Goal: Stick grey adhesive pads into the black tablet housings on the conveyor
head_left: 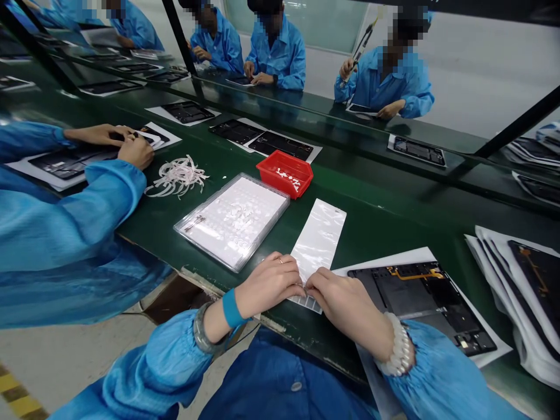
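Note:
A white glossy sheet with small grey rectangles at its near end lies on the green table. My left hand rests at the sheet's left edge, thumb and fingers pinched together. From the right, my right hand pinches at the same near end, its fingertips almost meeting the left ones. Whatever sits between the fingertips is too small to make out. Beside my right hand, a black device housing with an orange flex strip lies on white paper. Left of the sheet is a clear-edged tray with white pieces.
A red bin stands behind the tray, and a heap of white strips lies left of it. A co-worker's hands work at far left. Stacked housings lie at right. More housings and people in blue are across the table.

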The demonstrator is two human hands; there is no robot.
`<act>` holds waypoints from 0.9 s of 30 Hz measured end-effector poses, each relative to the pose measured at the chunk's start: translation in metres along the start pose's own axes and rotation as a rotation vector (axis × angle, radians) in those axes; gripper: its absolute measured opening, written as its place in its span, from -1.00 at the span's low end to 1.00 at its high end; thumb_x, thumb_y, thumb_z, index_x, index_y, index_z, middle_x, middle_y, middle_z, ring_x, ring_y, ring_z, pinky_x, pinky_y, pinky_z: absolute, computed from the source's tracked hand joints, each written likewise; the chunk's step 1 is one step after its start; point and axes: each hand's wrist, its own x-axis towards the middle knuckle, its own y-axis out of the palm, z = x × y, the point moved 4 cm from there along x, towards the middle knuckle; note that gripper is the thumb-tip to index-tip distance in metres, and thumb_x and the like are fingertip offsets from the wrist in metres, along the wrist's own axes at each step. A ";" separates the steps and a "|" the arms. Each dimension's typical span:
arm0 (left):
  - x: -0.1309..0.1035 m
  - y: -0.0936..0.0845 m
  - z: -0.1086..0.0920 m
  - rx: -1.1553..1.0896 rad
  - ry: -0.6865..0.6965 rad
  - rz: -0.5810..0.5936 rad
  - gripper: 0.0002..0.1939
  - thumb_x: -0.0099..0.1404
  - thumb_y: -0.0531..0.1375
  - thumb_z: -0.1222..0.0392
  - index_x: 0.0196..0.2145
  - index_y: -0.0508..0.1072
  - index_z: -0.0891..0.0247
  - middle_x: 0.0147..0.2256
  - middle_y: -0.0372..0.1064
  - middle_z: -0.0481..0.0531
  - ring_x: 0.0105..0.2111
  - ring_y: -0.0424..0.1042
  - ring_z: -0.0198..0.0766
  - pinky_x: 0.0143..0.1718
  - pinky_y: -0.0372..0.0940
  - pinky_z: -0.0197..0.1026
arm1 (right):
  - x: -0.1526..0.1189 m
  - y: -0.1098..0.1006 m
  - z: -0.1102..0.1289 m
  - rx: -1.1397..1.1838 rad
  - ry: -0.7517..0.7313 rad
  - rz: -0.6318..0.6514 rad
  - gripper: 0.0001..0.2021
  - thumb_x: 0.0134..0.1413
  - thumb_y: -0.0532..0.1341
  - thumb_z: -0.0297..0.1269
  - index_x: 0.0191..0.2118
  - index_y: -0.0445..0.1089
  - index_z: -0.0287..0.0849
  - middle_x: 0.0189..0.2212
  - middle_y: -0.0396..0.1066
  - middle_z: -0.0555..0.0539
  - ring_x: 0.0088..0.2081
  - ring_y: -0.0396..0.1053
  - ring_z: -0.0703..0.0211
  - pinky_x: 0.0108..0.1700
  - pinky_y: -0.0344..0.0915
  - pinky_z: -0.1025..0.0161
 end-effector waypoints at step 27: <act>0.026 0.054 -0.100 0.072 0.171 -0.014 -0.77 0.37 0.05 0.30 -0.05 0.37 0.22 -0.11 0.37 0.08 -0.05 0.32 -0.09 -0.06 0.21 -0.06 | -0.110 0.017 -0.080 0.518 0.614 -0.436 -0.80 0.11 0.15 -0.24 -0.49 0.43 -0.06 -0.34 0.37 -0.08 -0.15 0.20 0.01 -0.05 0.11 0.00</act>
